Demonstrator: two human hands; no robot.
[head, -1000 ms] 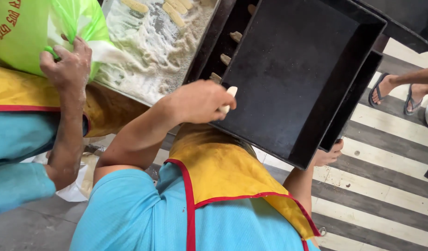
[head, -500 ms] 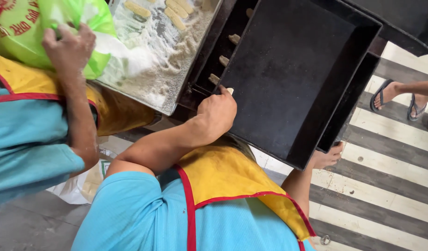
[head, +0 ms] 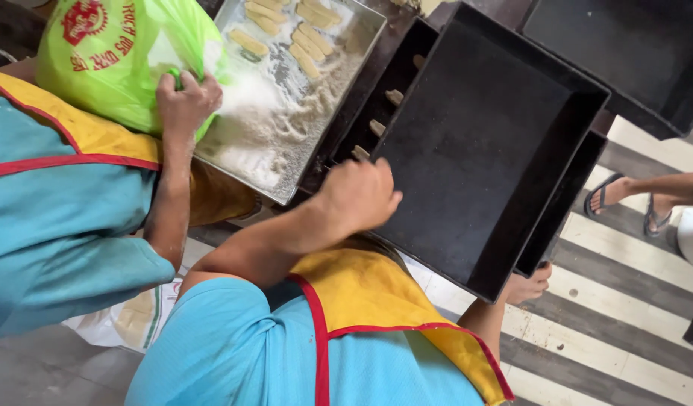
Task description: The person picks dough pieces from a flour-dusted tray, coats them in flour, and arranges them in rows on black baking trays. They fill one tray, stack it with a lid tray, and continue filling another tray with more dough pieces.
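Two hands at a deep black tray, beside a floured metal tray.
The black tray [head: 474, 150] lies tilted across a second black tray [head: 564, 203] in the middle of the view, above a grey and white striped floor [head: 624, 316]. Left of it on the dark worktop [head: 406, 19] is the metal tray [head: 286, 128] of flour and pale dough sticks, with a green bag [head: 113, 60] over its corner, gripped by a co-worker's hand [head: 185, 101]. The person's left hand [head: 357, 197] sits at the black tray's near rim, fingers curled in a closed grip; whether it holds anything cannot be told. The right hand [head: 530, 286] is under the trays' lower corner, its grip mostly hidden. More dough sticks [head: 395, 96] lie in the lower tray.
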